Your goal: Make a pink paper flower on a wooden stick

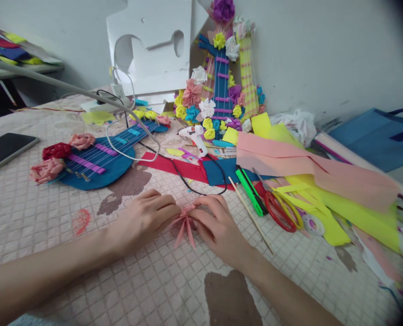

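Low over the tabletop, both hands meet at a folded pink paper piece (185,231) whose narrow pointed strips fan downward. My left hand (152,213) pinches its left side, fingers curled over. From the right, the thumb and fingers of my right hand (217,222) close on its other side. Fingers hide the upper part of the piece. A thin wooden stick (251,215) lies just right of my right hand, beside a green box cutter (251,190). Behind the hands runs a black cord to a white glue gun (195,138).
A blue guitar-shaped craft (99,167) with paper roses lies at left, near a phone (7,149). Red-handled scissors (279,208), pink paper (310,167) and yellow paper (357,217) crowd the right. Decorated guitar crafts (223,81) lean on the wall. A white cable (86,93) crosses upper left.
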